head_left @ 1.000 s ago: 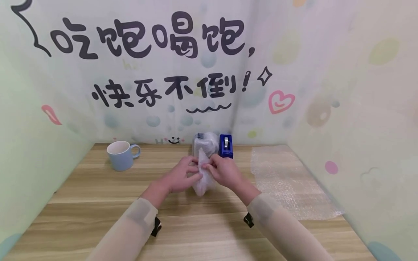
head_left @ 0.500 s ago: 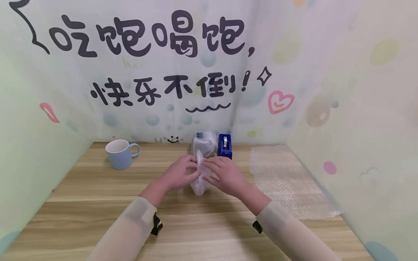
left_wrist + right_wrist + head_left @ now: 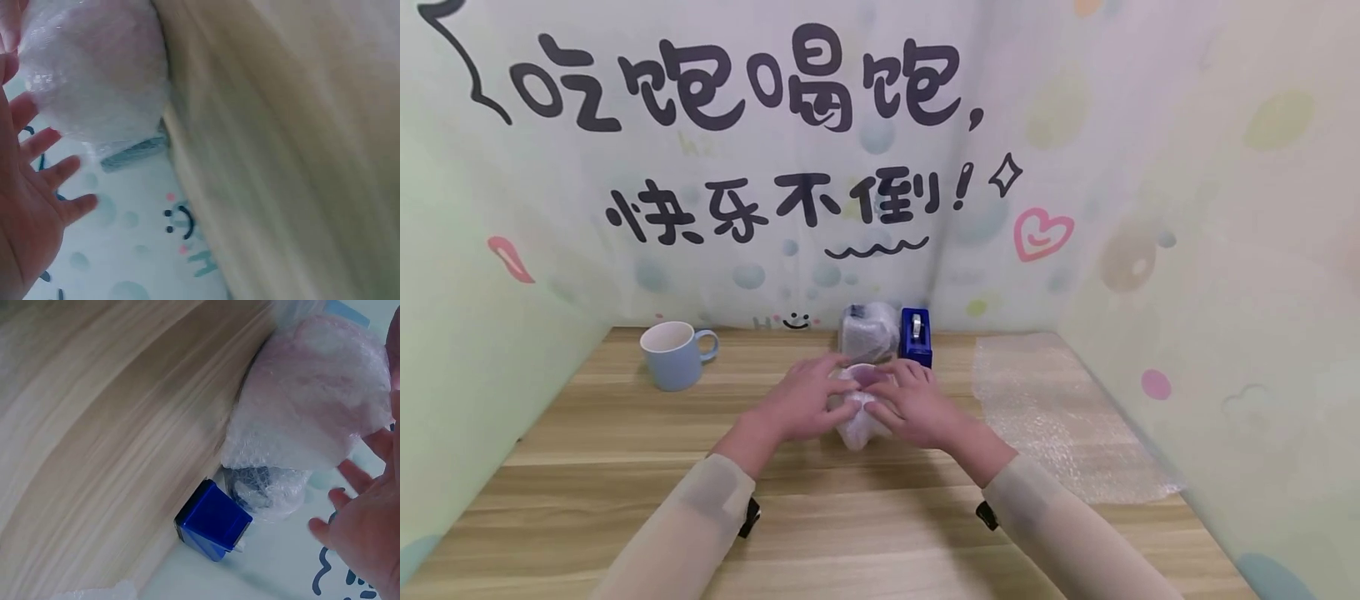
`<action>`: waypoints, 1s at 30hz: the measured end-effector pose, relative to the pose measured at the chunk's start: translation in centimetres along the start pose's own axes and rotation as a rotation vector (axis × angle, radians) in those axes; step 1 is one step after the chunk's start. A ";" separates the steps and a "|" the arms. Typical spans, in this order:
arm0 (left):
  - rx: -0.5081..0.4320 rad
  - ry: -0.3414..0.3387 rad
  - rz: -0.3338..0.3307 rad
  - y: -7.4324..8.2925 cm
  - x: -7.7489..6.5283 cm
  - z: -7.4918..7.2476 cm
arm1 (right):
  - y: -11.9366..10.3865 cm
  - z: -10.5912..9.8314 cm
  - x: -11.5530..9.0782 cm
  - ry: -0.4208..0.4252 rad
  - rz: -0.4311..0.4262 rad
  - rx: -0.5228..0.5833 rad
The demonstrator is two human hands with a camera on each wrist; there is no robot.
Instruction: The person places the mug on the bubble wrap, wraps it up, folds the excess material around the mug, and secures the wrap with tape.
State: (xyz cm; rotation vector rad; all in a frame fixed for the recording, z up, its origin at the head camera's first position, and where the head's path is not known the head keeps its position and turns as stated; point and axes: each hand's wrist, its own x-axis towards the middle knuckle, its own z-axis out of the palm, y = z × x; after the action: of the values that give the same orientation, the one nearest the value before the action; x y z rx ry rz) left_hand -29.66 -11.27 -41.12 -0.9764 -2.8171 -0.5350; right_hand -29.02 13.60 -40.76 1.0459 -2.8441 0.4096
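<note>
Upright on the wooden table stands a round, pinkish cup-like thing in bubble wrap [image 3: 300, 406]. In the head view its top shows a round opening with pink inside. My left hand [image 3: 797, 400] touches the wrap at the top from the left, with its fingers spread in the left wrist view. From the right, my right hand [image 3: 917, 404] rests fingers over the top edge, thumb on the near side. Its other fingers are spread in the right wrist view. The hands hide part of the top and sides.
Behind the wrapped thing is another bubble-wrapped bundle [image 3: 868, 331], dark inside, and beside it a blue tape dispenser [image 3: 915, 337]. A light blue mug [image 3: 676, 358] stands at the back left. A bubble wrap sheet [image 3: 1060, 417] lies at the right. Walls border the table [image 3: 865, 533].
The gathered upright flap of wrap has been parted and lowered, and the round pink opening now shows. My right hand first shifted right off the flap, then came back over the top.
</note>
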 end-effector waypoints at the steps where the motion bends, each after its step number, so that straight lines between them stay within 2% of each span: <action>1: -0.004 -0.028 -0.017 0.0 0.1 -0.1 | 0.0 0.0 0.1 -0.025 0.042 0.045; 3: -0.020 -0.071 -0.032 0.0 0.2 -0.2 | 0.1 0.0 0.1 -0.062 0.109 0.140; 6: -0.137 -0.122 -0.075 -0.2 0.4 -0.1 | 0.4 0.1 0.3 -0.105 0.142 0.254; 9: -0.255 -0.138 -0.109 -0.6 0.7 0.3 | 1.0 0.6 0.6 -0.093 0.088 0.289; 12: -0.311 -0.127 -0.122 -0.9 0.9 0.6 | 1.5 0.8 0.8 -0.043 0.032 0.264; 16: -0.349 -0.123 -0.123 -0.9 1.1 0.8 | 1.5 0.8 0.9 -0.009 0.016 0.228; 21: -0.358 -0.127 -0.138 -0.8 1.0 0.9 | 1.3 0.7 1.2 -0.020 0.037 0.220; 27: -0.329 -0.131 -0.157 -0.4 1.2 0.9 | 1.4 0.7 1.1 -0.041 0.040 0.244; 30: -0.328 -0.136 -0.170 -0.2 1.3 0.9 | 1.8 0.4 1.0 -0.064 0.031 0.296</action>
State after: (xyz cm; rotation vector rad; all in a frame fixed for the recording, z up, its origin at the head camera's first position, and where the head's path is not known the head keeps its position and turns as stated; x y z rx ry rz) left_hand -30.81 -10.34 -41.72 -0.8526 -3.0133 -1.0146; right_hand -30.95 14.19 -41.37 1.0773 -2.9210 0.8361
